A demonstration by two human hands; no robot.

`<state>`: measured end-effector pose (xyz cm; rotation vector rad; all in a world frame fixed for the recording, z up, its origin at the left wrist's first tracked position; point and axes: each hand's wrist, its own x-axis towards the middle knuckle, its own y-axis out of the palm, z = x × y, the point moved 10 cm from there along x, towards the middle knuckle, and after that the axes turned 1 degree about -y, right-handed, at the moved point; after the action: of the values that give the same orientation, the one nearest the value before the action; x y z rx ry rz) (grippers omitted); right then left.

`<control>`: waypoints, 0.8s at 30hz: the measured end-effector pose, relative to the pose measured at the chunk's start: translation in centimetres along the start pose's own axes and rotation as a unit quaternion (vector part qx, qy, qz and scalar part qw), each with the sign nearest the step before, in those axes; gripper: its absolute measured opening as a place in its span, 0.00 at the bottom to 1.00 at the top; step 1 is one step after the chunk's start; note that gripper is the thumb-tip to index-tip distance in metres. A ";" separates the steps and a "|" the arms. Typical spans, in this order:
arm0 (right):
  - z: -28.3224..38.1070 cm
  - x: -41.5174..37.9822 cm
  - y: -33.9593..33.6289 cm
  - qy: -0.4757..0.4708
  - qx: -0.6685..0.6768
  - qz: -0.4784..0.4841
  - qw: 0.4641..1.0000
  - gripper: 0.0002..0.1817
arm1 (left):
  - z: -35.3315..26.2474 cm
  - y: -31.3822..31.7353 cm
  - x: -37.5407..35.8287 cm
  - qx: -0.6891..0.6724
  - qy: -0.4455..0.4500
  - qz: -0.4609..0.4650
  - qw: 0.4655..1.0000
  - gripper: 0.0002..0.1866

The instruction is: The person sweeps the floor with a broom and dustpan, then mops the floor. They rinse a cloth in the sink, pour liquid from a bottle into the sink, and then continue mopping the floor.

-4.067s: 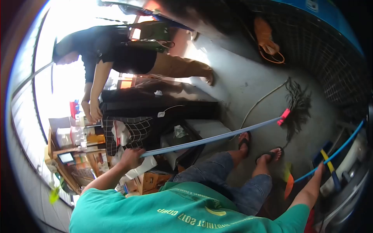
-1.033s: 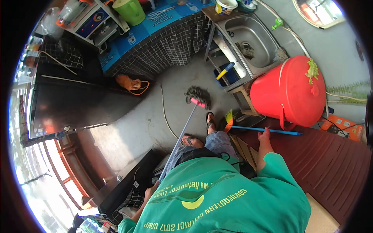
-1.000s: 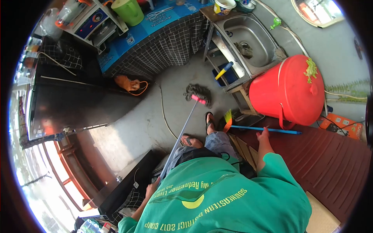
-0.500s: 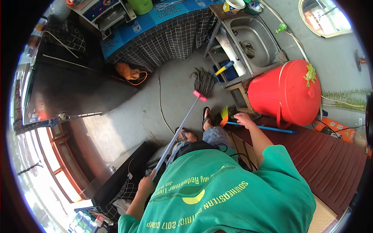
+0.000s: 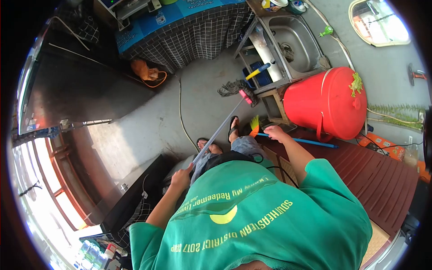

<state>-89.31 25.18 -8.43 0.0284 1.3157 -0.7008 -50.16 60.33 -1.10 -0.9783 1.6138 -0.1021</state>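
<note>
My left hand [image 5: 181, 177] is closed around the long pale handle of a string mop [image 5: 218, 133], which slants forward across my body. Its pink clamp [image 5: 246, 96] and dark grey strands [image 5: 232, 88] lie on the floor near the sink stand. My right hand [image 5: 276, 133] has its fingers curled directly over the blue handle of a broom [image 5: 315, 143]. From this angle I cannot see whether they grip it. The broom's orange and yellow bristle head [image 5: 255, 126] sticks out to the left of that hand.
A steel sink [image 5: 299, 47] stands ahead, with a yellow-and-blue handle [image 5: 258, 71] leaning beneath it. A large red lidded bucket [image 5: 306, 101] lies right, above a maroon slatted bench [image 5: 360, 175]. A cable [image 5: 181, 112] crosses the grey floor; a checked-cloth table [image 5: 198, 38] stands behind.
The mop head has slid right and forward, toward the sink stand, and its strands now trail left. My left hand has moved forward with the handle. The broom stays in place.
</note>
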 end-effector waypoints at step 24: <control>5.3 -4.3 -0.2 -0.185 -0.110 -0.030 0.976 0.24 | -2.3 -7.6 1.1 0.100 -0.021 -0.075 0.992 0.32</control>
<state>-85.16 24.87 -3.01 -0.3096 1.0297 -0.5746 -48.04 53.76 2.93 -0.9389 1.4597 -0.3375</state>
